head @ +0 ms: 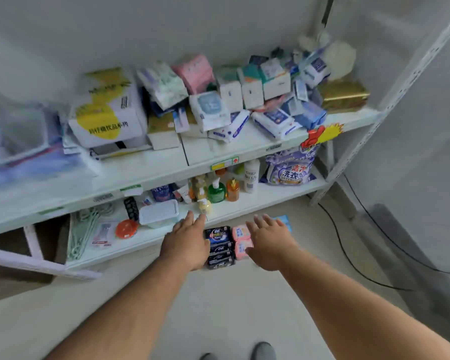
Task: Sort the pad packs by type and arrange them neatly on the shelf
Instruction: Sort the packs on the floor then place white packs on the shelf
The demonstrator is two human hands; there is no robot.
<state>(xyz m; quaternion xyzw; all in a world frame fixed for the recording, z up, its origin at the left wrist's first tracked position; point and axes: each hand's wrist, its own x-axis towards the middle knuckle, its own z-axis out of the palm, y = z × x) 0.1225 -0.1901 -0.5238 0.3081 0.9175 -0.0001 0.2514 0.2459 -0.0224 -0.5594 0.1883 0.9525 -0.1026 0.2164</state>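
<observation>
Dark packs and pink packs sit grouped low down between the hands — left hand and right hand both loose, empty — while the upper shelf pile seems unsorted.

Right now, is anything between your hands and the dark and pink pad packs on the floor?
Nothing visible. The left hand and right hand flank the dark packs and pink packs; whether either hand touches them is unclear.

Floor — dark packs, pink packs side by side.
</observation>
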